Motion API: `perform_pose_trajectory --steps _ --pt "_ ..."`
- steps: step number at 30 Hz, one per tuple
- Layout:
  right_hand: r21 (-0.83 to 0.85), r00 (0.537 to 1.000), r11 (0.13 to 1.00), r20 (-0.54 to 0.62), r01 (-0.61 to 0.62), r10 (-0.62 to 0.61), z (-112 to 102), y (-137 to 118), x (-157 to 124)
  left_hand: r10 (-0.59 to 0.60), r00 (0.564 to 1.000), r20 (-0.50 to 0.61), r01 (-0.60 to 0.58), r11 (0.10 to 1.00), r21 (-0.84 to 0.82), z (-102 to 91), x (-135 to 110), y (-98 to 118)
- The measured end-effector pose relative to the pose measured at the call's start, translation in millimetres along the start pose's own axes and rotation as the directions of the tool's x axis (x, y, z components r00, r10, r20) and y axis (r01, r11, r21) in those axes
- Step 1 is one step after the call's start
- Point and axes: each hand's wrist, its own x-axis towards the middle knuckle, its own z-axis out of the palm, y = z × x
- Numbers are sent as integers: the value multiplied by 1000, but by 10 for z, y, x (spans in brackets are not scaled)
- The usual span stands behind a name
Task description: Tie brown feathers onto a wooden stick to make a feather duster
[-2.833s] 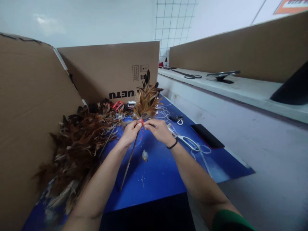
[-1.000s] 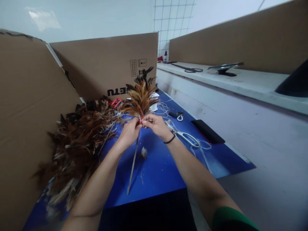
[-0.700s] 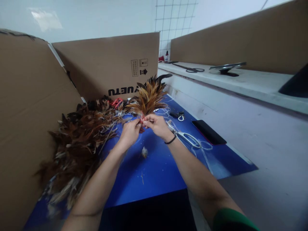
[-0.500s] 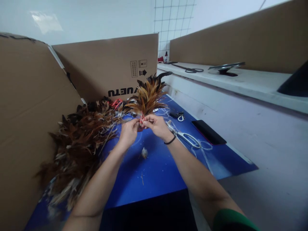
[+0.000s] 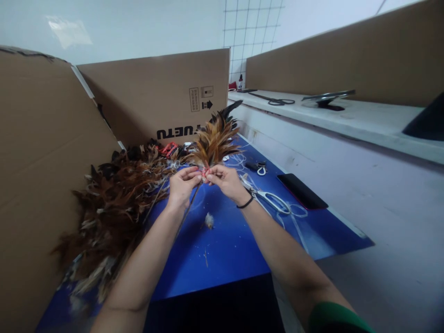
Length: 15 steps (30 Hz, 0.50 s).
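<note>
A bundle of golden-brown and black feathers [image 5: 217,141] stands tips-up over the blue tabletop, its base between my two hands. Red string [image 5: 206,170] shows around that base. My left hand [image 5: 184,183] pinches at the left side of the base, thumb and fingertips together. From the other side, my right hand [image 5: 225,181] grips the same base between thumb and fingers. A thin dark stick [image 5: 188,209] slants down from beneath the base past my left wrist. Exactly what lies between the left fingertips is partly hidden.
A large pile of loose brown feathers [image 5: 118,203] lies left, against cardboard panels [image 5: 149,92]. Scissors [image 5: 274,201], a black phone [image 5: 301,191] and a small black-handled tool [image 5: 255,167] lie right. A fluff tuft [image 5: 208,220] is in front. More scissors [image 5: 277,101] rest on the ledge.
My left fingers have opened out slightly and moved a little left. The feather bundle has turned slightly, and the thin stick now shows below the hands.
</note>
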Motion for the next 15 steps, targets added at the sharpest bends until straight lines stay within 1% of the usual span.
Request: perform_pose_trajectory --steps 3,7,10,12,15 --pt "9 1000 1000 0 3 -3 -3 -9 0 19 1000 -2 -19 999 -26 17 -10 -12" --pt "12 1000 1000 2 8 -8 -4 -20 -2 45 999 1 -45 999 -4 41 -27 -15" --pt "13 1000 1000 0 7 -7 3 -27 -7 122 992 1 -122 991 54 52 -25 -41" --pt "19 1000 1000 -1 -4 4 14 -29 -11 185 982 -25 -181 977 115 46 -12 -79" --pt "26 999 999 -5 -36 36 30 -26 -15 300 953 -48 -280 928 247 25 6 -142"
